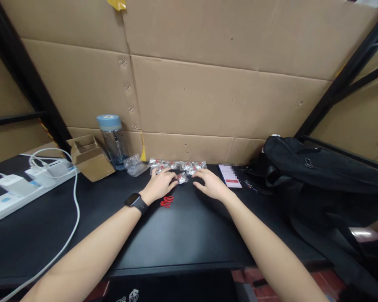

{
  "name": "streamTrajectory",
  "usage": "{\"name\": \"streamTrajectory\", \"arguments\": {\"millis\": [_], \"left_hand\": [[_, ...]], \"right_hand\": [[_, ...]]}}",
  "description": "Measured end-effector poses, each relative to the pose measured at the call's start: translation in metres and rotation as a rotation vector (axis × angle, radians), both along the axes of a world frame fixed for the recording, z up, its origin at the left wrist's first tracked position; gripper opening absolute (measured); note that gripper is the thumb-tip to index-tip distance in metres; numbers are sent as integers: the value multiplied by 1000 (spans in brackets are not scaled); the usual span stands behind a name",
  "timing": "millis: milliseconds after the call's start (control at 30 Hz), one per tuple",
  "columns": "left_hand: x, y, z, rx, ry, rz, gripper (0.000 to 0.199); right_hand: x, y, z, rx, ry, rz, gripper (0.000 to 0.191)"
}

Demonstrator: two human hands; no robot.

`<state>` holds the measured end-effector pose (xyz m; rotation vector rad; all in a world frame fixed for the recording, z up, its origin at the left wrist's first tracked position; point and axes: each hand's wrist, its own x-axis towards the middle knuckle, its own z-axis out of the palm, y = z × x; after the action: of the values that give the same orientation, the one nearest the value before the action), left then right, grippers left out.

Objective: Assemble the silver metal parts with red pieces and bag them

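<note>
My left hand, with a dark watch on the wrist, reaches over the black tabletop. Its thumb and index finger close at the left edge of a small clear plastic packet with something red and silvery inside. The other left fingers spread towards similar packets lined up along the cardboard wall. Right of that packet, my right hand is open, its fingers curved and apart, holding nothing. A small bunch of red cord-like loops lies on the table below the left hand.
On the left are a white power strip with chargers and cable, an open cardboard box, a blue-lidded bottle and clear plastic packaging. A phone and a black backpack are on the right. Cardboard walls the back.
</note>
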<state>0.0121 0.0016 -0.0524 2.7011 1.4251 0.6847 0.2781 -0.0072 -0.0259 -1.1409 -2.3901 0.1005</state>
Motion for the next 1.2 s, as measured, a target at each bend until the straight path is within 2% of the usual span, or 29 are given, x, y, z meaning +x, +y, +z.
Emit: {"name": "streamTrajectory", "arguments": {"millis": [233, 467, 533, 633, 767, 967, 1200], "left_hand": [[11, -8, 0, -9, 23, -125, 19], [14, -14, 7, -17, -114, -78, 16], [12, -16, 10, -25, -147, -59, 22], [9, -17, 9, -43, -149, -49, 45], [6, -13, 3, -86, -126, -38, 53], [4, -11, 0, -120, -135, -41, 54], [2, -13, 4, -120, -126, -43, 41]], "right_hand": [[-22, -7, -5, 9, -74, 77, 30], [-26, -6, -4, 5, -78, -35, 21], [-24, -5, -2, -34, -29, -81, 23], [-19, -4, 1, -134, 84, -145, 26], [-11, 2, 0, -220, 277, -158, 33], [-1, 12, 0, -248, 412, -238, 33], [6, 10, 12, -175, 643, -287, 36]]}}
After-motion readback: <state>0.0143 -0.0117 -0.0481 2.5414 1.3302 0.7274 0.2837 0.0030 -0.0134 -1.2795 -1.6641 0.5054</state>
